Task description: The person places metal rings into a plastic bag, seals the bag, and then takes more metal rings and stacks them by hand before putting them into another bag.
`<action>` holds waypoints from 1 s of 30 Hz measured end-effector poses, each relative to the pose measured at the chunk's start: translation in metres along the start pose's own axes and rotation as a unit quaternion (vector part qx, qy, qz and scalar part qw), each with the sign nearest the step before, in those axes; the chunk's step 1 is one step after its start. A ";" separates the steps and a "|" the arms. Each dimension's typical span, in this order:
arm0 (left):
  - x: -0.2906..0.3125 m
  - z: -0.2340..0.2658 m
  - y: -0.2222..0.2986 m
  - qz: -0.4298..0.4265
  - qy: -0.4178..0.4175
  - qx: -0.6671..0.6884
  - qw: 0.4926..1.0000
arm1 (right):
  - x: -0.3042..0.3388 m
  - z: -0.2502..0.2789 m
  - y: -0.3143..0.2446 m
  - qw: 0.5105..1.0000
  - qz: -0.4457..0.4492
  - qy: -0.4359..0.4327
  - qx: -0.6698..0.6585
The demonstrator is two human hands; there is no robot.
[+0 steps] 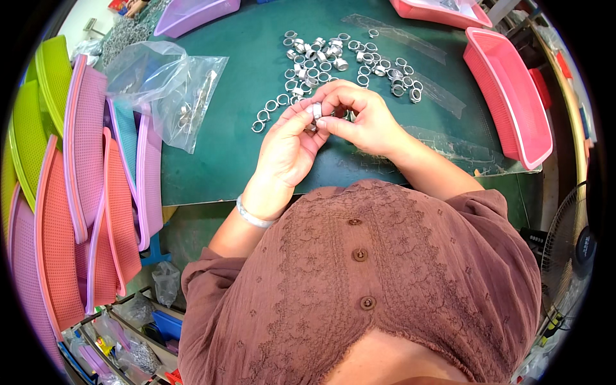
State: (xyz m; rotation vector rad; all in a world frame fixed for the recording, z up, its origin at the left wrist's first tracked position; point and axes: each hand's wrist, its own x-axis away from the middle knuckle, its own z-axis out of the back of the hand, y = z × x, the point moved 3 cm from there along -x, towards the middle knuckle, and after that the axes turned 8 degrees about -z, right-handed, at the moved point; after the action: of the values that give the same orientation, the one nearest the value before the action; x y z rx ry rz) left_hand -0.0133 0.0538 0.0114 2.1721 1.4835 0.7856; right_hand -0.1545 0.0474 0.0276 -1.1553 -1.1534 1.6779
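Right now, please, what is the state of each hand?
Left hand: closed, holding a silver metal ring.
Right hand: closed, fingering the same silver metal ring.

The 2 bare hands meet fingertip to fingertip, far of the chest. The left forearm (234,232) slants from near left toward far right, its wrist (271,190) almost straight. The left hand (287,144) shows its palm side upward, thumb (296,122) extended and fingers curled inward in a pinch. From the near right, the right forearm (439,170) angles toward far left. The right hand (370,119) is turned back upward, index finger (341,95) arched, thumb (340,129) reaching left, also pinching. Both elbows are bent.
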 end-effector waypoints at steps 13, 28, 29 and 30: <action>0.003 0.000 0.005 0.045 -0.040 0.051 0.997 | -0.003 0.012 0.010 0.934 -0.156 -0.022 -0.321; 0.008 -0.004 0.004 -0.030 -0.080 -0.064 0.994 | 0.001 0.006 -0.019 0.988 -0.014 -0.047 0.146; 0.010 -0.006 0.003 -0.040 -0.079 -0.067 0.994 | 0.000 0.006 -0.020 0.986 0.002 -0.044 0.160; 0.011 -0.008 0.004 -0.050 -0.078 -0.071 0.993 | 0.001 0.006 -0.020 0.984 0.018 -0.041 0.175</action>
State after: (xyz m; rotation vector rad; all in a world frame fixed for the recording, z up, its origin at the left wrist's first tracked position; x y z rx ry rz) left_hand -0.0129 0.0625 0.0221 1.9908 1.4017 0.6498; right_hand -0.1584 0.0523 0.0475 -0.8962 -0.8439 1.8792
